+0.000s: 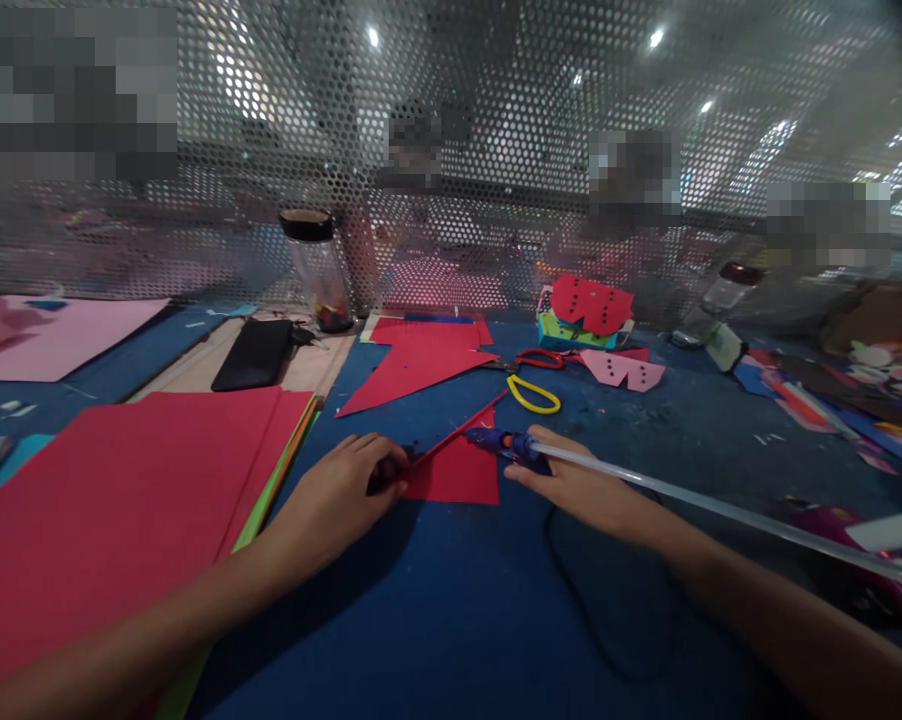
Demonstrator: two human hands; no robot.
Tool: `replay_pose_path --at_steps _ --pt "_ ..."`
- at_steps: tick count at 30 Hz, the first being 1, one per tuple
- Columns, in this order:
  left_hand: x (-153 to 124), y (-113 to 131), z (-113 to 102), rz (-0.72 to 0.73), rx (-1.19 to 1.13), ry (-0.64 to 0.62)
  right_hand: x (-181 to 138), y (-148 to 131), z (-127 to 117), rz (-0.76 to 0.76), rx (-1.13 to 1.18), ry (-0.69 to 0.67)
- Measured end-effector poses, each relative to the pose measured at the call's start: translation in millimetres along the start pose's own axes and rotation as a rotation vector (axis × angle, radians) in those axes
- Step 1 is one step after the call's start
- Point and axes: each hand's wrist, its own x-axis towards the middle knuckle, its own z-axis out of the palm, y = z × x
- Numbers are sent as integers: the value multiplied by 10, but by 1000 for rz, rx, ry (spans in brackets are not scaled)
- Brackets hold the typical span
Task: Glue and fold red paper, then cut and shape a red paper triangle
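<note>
My left hand [361, 478] pinches the left corner of a small red paper [458, 475], whose upper edge is folded up in a narrow strip. In my right hand [552, 465] is a blue glue gun [507, 441], its nozzle pointing left at the fold. A long clear glue stick [668, 487] sticks out of the gun's back toward the lower right. Just beyond lie larger red paper pieces [413, 368] and scissors with red and yellow handles [533, 393].
A stack of red sheets [158, 470] lies at the left, near a black phone-like object [253, 354] and a jar [317, 270]. Pink and red cut-outs [622, 369] sit at the back; paper scraps [863, 370] pile up at the right. A dark cord [571, 590] loops across the blue table. Perforated metal panel [481, 200] closes the back.
</note>
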Motion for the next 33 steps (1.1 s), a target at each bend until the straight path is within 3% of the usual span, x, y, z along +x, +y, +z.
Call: replay_pose_path --at_steps 22,29,33 --pt "0 -11 9 -3 -1 -8 24 29 -61 -12 -6 4" --pt "1 -14 8 31 -15 12 8 -6 -144 72 108 2" --pt "-3 -12 5 41 -1 10 -8 -49 -256 115 311 -31"
